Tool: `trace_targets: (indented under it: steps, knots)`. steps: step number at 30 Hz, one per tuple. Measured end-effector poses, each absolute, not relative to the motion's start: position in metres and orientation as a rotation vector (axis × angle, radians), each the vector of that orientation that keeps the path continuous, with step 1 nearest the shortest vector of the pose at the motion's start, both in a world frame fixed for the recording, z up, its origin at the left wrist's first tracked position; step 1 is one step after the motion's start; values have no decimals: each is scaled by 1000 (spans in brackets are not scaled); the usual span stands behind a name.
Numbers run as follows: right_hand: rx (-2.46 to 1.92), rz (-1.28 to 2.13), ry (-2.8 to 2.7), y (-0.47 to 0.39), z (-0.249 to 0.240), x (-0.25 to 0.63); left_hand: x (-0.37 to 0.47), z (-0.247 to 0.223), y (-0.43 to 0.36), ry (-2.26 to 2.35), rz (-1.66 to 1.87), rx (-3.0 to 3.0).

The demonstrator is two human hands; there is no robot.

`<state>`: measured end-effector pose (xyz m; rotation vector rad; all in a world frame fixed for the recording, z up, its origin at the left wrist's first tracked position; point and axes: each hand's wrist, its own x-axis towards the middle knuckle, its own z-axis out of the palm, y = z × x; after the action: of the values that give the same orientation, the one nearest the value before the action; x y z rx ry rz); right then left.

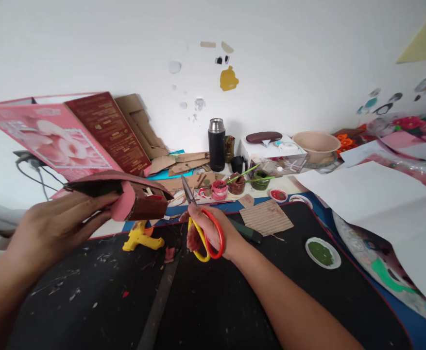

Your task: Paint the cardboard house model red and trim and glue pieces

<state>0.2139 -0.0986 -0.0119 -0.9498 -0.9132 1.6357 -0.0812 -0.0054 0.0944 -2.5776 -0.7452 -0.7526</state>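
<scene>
My left hand (70,218) grips a small cardboard model house (149,201), brown on its front with a pink side and a dark overhanging roof, raised above the mat. Its fingers reach under the roof and are partly hidden. In my right hand (213,226) is a pair of scissors (206,240) with one red and one yellow handle loop. The blades point up and away, a little right of the model and apart from it, and look closed together. Below the model lies a yellow glue gun (143,237) on the black mat (220,301).
A metal ruler (160,301) lies on the mat among paper scraps. Corrugated cardboard (266,217) and a lid of green paint (323,253) are to the right. Behind stand paint jars (219,190), a black flask (216,146) and a pink box (59,136). White paper (376,204) covers the right side.
</scene>
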Motion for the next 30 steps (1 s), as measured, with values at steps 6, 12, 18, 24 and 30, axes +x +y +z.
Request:
trace_targets:
  steps: [6, 12, 18, 24, 30]
  knots:
    - [-828, 1715, -874, -95, -12, 215, -77, 93, -11, -611, -814, -2584]
    - [-835, 1729, -890, -96, -15, 215, -76, 93, -11, -578, -856, -2610]
    - [-1010, 1682, -1005, -103, -13, 214, -86, 89, -8, -710, -735, -2673]
    - [-1030, 1764, -1159, -103, -18, 210, -83, 88, -5, -846, -736, -2689]
    - [-1025, 1789, -1186, -105, -15, 209, -78, 85, -3, -941, -805, -2654]
